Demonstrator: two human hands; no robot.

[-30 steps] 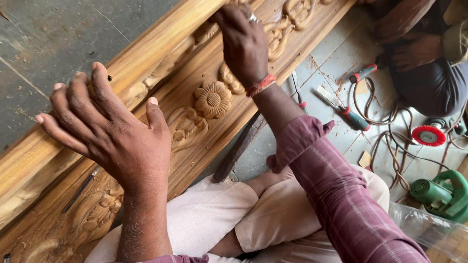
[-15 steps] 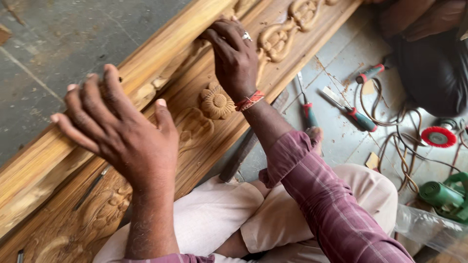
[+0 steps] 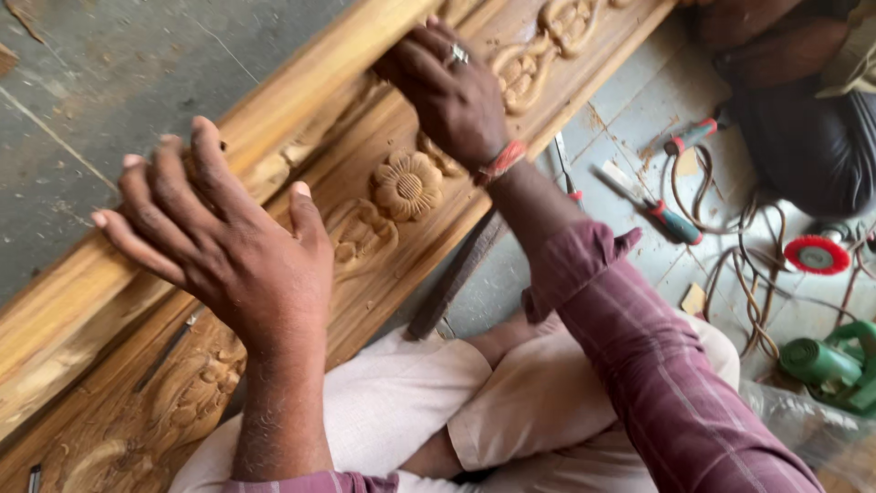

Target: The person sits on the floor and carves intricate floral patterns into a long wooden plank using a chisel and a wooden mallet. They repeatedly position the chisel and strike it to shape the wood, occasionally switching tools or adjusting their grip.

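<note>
Since half a second before, right hand (image 3: 452, 91) had slid lower along the carved plank (image 3: 401, 183), fingers pressed onto it; left hand (image 3: 228, 246) spread, steadying. Smoothing seemed underway; next needed even pressure.

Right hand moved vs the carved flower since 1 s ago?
Yes. The right hand has come down the carved wooden panel toward the carved flower, and now rests just above it.

You sit on a pale tiled floor (image 3: 639, 119) dusted with wood chips in soft daylight; beyond it lies a grey concrete surface (image 3: 109, 82), scratched and stained, with cables (image 3: 748, 274) trailing.
</note>
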